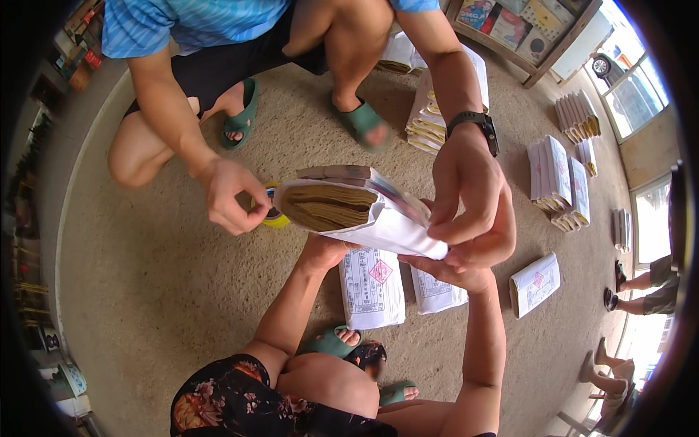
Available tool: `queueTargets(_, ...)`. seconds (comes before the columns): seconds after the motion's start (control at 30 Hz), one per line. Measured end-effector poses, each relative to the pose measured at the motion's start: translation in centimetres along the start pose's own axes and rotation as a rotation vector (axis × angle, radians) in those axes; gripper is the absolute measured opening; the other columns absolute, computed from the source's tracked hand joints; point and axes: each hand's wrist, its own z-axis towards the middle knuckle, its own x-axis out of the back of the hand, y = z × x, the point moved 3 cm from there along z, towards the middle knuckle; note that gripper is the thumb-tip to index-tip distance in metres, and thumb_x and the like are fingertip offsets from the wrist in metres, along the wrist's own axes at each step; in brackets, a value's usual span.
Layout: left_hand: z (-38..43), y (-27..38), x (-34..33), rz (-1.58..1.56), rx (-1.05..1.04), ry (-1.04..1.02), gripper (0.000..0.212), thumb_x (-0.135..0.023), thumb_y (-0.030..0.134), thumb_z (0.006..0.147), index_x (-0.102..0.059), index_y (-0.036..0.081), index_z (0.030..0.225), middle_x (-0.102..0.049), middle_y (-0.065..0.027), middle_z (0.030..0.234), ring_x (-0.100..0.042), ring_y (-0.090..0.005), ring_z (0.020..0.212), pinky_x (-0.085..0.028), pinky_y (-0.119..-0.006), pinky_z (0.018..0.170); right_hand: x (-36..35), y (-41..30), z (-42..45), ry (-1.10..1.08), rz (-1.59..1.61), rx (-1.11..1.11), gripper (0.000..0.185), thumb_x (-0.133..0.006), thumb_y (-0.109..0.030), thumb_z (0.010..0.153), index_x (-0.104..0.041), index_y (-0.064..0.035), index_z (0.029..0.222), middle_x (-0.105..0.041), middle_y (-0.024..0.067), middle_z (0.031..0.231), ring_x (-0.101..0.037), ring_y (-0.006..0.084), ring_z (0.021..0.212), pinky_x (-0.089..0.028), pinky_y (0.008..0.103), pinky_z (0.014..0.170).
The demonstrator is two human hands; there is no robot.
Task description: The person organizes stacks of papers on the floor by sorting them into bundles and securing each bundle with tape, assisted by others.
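A thick bundle of brown paper wrapped in a white paper cover is held above the floor, its folded open end to the left. A stack of printed paper slips lies on top of it. My left hand supports the bundle from beneath. My right hand grips its right end from below. A co-worker's hand with a black wristwatch pinches the same right end. The co-worker's other hand has thumb and fingertips together at the left end, beside a yellow tape roll.
Wrapped packets with print and red stamps lie below the hands; another packet is to the right. Stacked bundles stand farther right, others beside the co-worker's foot. A display board is behind. Other people's feet show at right.
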Motion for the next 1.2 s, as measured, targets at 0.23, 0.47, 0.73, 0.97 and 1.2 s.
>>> queueTargets(0.23,1.0,0.2,-1.5,0.055,-0.07,-0.036,0.083,-0.086,0.017,0.071,-0.041,0.007,0.14,-0.054,-0.0073,0.13,-0.054,-0.0221,0.12,-0.046,-0.04,0.103,-0.6,2.0,0.0,-0.085,0.588,-0.337,0.064,-0.072,-0.004,0.083,-0.042,0.0001,0.139,-0.052,0.0111,0.135,-0.053,0.0164,0.122,-0.049,0.0291,0.102)
queueTargets(0.47,0.5,0.1,-0.7,-0.042,-0.063,0.062,0.083,-0.084,-0.001,0.067,-0.044,0.01,0.139,-0.051,-0.004,0.134,-0.045,-0.0207,0.127,-0.036,-0.039,0.109,-0.9,-0.3,-0.4,0.002,0.968,-0.752,0.052,-0.069,-0.005,0.086,-0.048,0.0012,0.133,-0.056,0.0132,0.13,-0.055,0.0138,0.119,-0.05,0.0249,0.099)
queueTargets(0.73,0.8,-0.5,0.1,0.021,-0.092,0.018,0.081,-0.083,0.001,0.07,-0.042,0.009,0.139,-0.052,-0.0032,0.132,-0.049,-0.02,0.121,-0.04,-0.038,0.106,0.8,-1.2,0.6,0.116,0.927,-0.745,0.047,-0.074,-0.005,0.083,-0.057,-0.0011,0.127,-0.058,0.0127,0.129,-0.052,0.0134,0.122,-0.045,0.0247,0.103)
queueTargets(0.97,1.7,0.4,-0.5,-0.028,-0.017,0.052,0.081,-0.081,-0.004,0.07,-0.04,0.008,0.14,-0.051,-0.0026,0.132,-0.045,-0.018,0.125,-0.039,-0.038,0.106,0.2,-0.9,2.3,0.066,0.136,-0.222,0.065,-0.089,-0.011,0.069,-0.055,0.0023,0.123,-0.062,0.0087,0.118,-0.06,0.0186,0.109,-0.05,0.0323,0.093)
queueTargets(1.2,2.3,0.6,-1.8,0.011,0.075,0.026,0.08,-0.083,0.011,0.074,-0.041,0.005,0.142,-0.051,-0.0035,0.136,-0.047,-0.0191,0.126,-0.035,-0.037,0.109,0.3,-1.1,2.5,0.153,0.149,-0.26,0.049,-0.089,-0.018,0.067,-0.062,-0.0025,0.106,-0.072,0.0121,0.092,-0.072,0.0248,0.087,-0.054,0.0346,0.077)
